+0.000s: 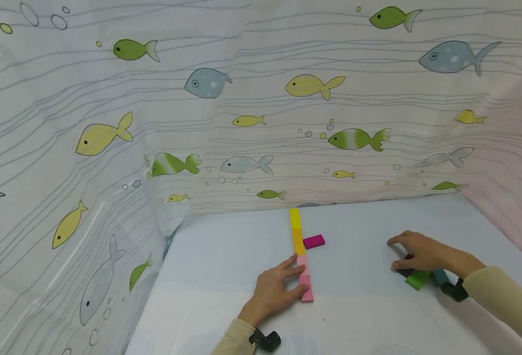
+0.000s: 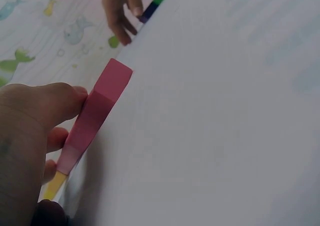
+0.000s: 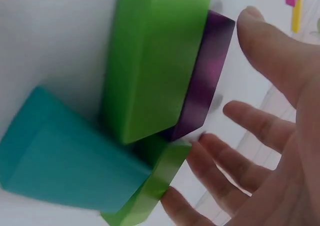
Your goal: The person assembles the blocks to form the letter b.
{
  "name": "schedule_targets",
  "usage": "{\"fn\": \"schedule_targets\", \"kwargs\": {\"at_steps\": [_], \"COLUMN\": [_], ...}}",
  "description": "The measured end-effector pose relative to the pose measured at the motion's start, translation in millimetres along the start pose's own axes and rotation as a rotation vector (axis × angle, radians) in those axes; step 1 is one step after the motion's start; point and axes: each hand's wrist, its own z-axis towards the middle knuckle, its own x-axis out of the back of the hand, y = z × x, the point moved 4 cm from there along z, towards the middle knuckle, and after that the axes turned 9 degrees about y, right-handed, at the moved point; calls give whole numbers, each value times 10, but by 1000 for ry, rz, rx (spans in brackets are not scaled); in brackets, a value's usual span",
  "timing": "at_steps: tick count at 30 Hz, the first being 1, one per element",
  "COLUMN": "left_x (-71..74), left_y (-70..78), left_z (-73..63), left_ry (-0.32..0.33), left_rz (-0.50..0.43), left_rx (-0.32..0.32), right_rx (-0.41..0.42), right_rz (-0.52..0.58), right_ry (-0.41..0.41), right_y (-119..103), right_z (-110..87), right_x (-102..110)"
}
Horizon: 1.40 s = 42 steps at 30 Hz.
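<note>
A straight line of flat blocks runs away from the person: a yellow block (image 1: 295,218) at the far end, an orange-yellow block (image 1: 298,242), then two pink blocks (image 1: 307,297). My left hand (image 1: 275,291) lies along the left side of the pink blocks, its thumb and fingertips touching them. To the right, my right hand (image 1: 427,254) hovers over a small pile with its fingers spread. In that pile are a dark purple block (image 3: 210,75), two green blocks (image 3: 155,60) and a teal block (image 3: 75,156). Some fingers reach the pile's edge; no block is pinched.
A magenta block (image 1: 314,241) lies slanted beside the orange-yellow one, at its right. The white table (image 1: 354,315) ends at the back against a fish-patterned curtain (image 1: 261,148), which also hangs on the left and right sides.
</note>
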Motion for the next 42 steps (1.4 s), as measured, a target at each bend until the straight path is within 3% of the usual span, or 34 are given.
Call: {"fn": "schedule_targets", "kwargs": {"at_steps": [7, 22, 28, 35, 42], "left_x": [-23, -28, -41, -22, -43], "left_y": [-25, -49, -36, -51, -55], "left_z": [-24, -15, 0, 0, 6], "left_ry": [3, 37, 10, 15, 13], "left_rz": [15, 3, -1, -2, -23], "left_rx": [-10, -20, -16, -12, -20], "right_rx": [14, -6, -16, -37, -26], "right_rz": [3, 29, 24, 52, 10], "right_ry": [17, 8, 24, 84, 169], "right_y": [-9, -48, 4, -10, -87], "right_z": [-179, -343, -420, -381, -291], "right_x": [-23, 49, 27, -47, -154]}}
